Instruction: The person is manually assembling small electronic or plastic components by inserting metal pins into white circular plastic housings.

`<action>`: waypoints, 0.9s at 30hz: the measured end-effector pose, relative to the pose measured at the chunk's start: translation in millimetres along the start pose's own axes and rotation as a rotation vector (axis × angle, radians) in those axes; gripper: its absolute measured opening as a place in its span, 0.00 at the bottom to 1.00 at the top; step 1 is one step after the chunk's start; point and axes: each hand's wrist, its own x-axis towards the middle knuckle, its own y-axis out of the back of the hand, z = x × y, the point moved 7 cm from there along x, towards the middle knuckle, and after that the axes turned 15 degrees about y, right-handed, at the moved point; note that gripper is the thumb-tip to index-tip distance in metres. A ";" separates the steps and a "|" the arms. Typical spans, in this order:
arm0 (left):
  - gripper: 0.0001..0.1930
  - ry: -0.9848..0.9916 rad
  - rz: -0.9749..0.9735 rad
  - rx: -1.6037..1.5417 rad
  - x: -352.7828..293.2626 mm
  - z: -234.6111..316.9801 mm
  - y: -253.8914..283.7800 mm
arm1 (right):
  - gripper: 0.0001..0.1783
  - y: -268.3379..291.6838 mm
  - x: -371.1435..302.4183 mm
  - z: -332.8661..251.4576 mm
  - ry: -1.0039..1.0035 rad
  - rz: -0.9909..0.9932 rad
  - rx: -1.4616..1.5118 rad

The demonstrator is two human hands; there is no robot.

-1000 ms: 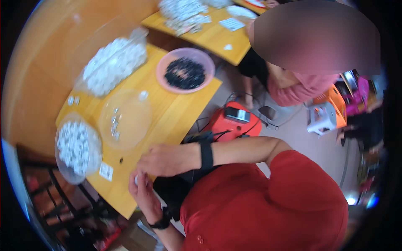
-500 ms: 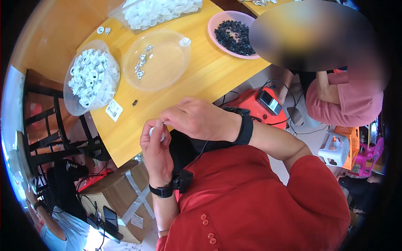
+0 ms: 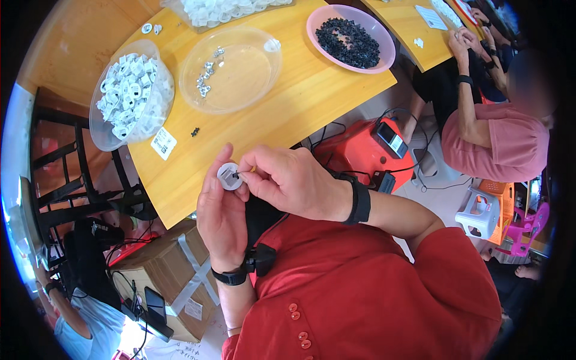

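My left hand [image 3: 221, 217] holds a small round white plastic part [image 3: 225, 182] in its fingers, its recessed face toward me. My right hand [image 3: 295, 181] pinches a small black piece [image 3: 236, 175] between thumb and forefinger, at the recess of the white part. Whether the piece is seated in it I cannot tell. Beyond my hands, on the table [image 3: 264, 123], lies another small black piece [image 3: 195, 132]. A clear shallow bowl [image 3: 252, 90] there holds several small metallic-looking pieces [image 3: 204, 81].
At the left edge stands a clear tub [image 3: 162, 99] of white parts, beside a printed label [image 3: 163, 143]. A pink bowl [image 3: 389, 51] of black pieces is at the right. A red stool [image 3: 348, 147] bears devices and cables. Another person [image 3: 498, 138] sits at a second table [image 3: 414, 39].
The round white part has turned to show its recessed face, and the left fingers have opened out around it. The right hand now shows a black piece against it. The view has shifted slightly.
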 end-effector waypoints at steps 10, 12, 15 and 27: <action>0.18 -0.134 0.020 0.057 -7.7 -1.1 10.2 | 0.07 -2.2 2.2 -8.5 0.030 0.082 -0.058; 0.18 -0.161 0.035 0.123 -9.3 -0.3 10.2 | 0.07 -3.1 2.2 -8.8 0.019 0.076 -0.057; 0.16 -0.204 0.086 0.139 -13.0 2.4 12.9 | 0.07 -2.6 2.7 -11.8 0.038 0.084 -0.073; 0.17 -0.405 0.087 0.518 -32.6 30.5 -1.6 | 0.09 2.0 -2.6 -26.2 0.048 0.061 0.053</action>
